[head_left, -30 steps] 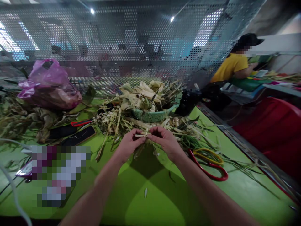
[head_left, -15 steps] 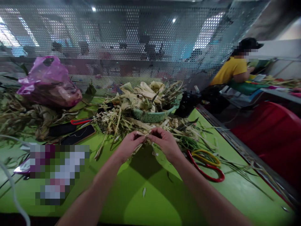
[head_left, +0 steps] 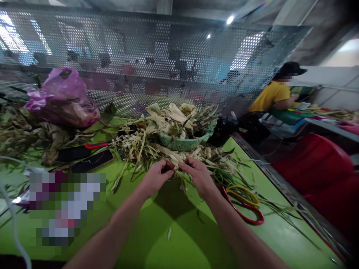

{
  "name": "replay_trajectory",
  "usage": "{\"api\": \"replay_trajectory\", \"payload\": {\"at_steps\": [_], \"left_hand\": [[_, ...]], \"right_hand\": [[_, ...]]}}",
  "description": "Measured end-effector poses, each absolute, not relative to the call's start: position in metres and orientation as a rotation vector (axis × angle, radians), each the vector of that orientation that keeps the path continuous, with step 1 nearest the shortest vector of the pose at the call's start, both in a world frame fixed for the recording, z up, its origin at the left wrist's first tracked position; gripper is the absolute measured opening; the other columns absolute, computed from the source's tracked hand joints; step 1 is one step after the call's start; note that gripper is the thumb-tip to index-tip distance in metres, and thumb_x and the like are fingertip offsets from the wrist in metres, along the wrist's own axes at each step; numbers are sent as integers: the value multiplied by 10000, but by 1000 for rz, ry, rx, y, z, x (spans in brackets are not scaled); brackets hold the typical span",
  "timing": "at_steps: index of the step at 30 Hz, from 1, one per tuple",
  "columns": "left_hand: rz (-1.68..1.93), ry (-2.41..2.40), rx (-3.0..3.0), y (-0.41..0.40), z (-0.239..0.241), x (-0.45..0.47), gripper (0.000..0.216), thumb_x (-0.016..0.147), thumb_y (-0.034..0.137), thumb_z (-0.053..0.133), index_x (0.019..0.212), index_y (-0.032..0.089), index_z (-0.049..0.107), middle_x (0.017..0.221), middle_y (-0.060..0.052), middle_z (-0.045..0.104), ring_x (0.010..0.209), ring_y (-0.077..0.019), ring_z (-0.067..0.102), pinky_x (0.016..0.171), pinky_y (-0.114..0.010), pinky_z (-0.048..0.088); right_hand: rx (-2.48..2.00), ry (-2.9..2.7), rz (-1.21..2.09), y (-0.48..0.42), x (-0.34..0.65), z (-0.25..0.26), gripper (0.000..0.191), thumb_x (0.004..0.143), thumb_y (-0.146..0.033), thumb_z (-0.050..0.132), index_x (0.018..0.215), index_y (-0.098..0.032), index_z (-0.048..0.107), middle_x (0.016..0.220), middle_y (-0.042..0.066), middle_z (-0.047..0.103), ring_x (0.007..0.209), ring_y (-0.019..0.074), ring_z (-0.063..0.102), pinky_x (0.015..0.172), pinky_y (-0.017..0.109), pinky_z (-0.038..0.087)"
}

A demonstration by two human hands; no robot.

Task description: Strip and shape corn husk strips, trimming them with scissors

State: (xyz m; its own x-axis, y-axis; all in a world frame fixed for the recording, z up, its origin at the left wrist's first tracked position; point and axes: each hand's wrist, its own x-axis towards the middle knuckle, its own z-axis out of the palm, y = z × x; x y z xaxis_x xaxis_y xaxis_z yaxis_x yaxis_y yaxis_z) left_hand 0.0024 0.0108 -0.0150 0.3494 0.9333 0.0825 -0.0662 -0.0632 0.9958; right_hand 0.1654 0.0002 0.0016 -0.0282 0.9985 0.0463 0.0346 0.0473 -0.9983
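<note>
My left hand (head_left: 159, 175) and my right hand (head_left: 197, 175) meet over the green table, fingertips close together. Between them they pinch a pale piece of dried husk (head_left: 176, 162); its exact shape is partly covered by the fingers. Just beyond my hands lies a heap of dried stalks and strips (head_left: 137, 149). Behind that stands a light green plastic basket (head_left: 179, 143), piled with dry husks (head_left: 172, 119). To the right of my right hand rest red-handled scissors (head_left: 254, 220), with a yellow loop (head_left: 243, 195) against the handles.
A purple plastic bag (head_left: 66, 99), a red cutter knife (head_left: 97, 145) and a dark phone (head_left: 92, 161) lie on the left. A perforated metal screen (head_left: 134, 71) closes off the back. At right are a red chair (head_left: 316, 172) and a person in a yellow shirt (head_left: 270, 96).
The view has tilted up slightly, so the scene sits a little lower. Both hands stay together on the husk piece, with a small shift of the fingers.
</note>
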Motion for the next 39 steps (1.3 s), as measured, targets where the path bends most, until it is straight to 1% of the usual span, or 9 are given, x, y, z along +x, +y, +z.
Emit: {"api": "replay_trajectory", "payload": {"at_steps": [3,6,9,12,15,23,28,35,39], "left_hand": [[1057,812,1353,6,-11,4,128,718,221,661,809,150,605,736,1,580,686,-106,505,680,-243,402],[1061,777,1276,2,-5,5,169,705,250,691,811,153,601,748,0,585,695,-105,512,686,-237,407],[1023,798,1272,2,-2,3,202,742,312,672,855,156,609,779,-16,601,723,-118,527,697,-244,416],[984,848,1406,4,-3,1,268,810,403,585,910,159,633,852,-46,624,792,-149,539,734,-264,415],[950,864,1518,6,-5,0,300,816,445,559,864,159,638,810,-40,618,758,-154,526,702,-264,402],[950,850,1401,4,-7,3,215,832,359,538,836,157,614,745,-10,558,691,-125,481,675,-258,377],[1027,847,1286,3,-10,5,154,789,305,580,835,162,619,741,2,558,672,-116,471,656,-245,364],[964,772,1123,4,-7,2,280,792,441,600,847,168,631,770,-12,602,729,-127,529,713,-254,405],[984,735,1046,4,-4,-1,247,746,393,674,809,160,626,750,-7,595,702,-105,524,689,-231,405]], "right_hand": [[-1109,-1079,1364,-2,161,0,319,697,-413,709,620,-179,506,563,-38,455,502,94,397,479,230,335],[-1064,-963,1408,-4,159,2,298,666,-385,737,651,-186,515,587,-30,474,522,102,415,495,232,361],[-1046,-1026,1327,-4,161,5,288,665,-386,744,695,-189,536,636,-19,511,577,113,445,557,244,389],[-1117,-1175,1140,-4,163,8,302,666,-411,739,681,-192,532,623,-27,495,596,117,431,570,244,368],[-1171,-1260,1061,-4,162,7,312,678,-437,719,658,-190,528,606,-34,466,593,118,412,554,243,339],[-1131,-1322,1115,-6,161,4,305,764,-439,645,645,-187,522,617,-25,461,601,123,401,577,254,332],[-1139,-1333,1115,-6,159,5,329,757,-456,640,622,-188,506,590,-32,436,577,120,377,550,248,312],[-1161,-1335,1107,-5,161,8,269,728,-446,678,703,-188,607,654,-12,544,635,138,472,611,261,374],[-1114,-1303,1163,-4,164,10,260,666,-398,745,786,-191,645,727,0,601,685,149,524,660,277,404]]}}
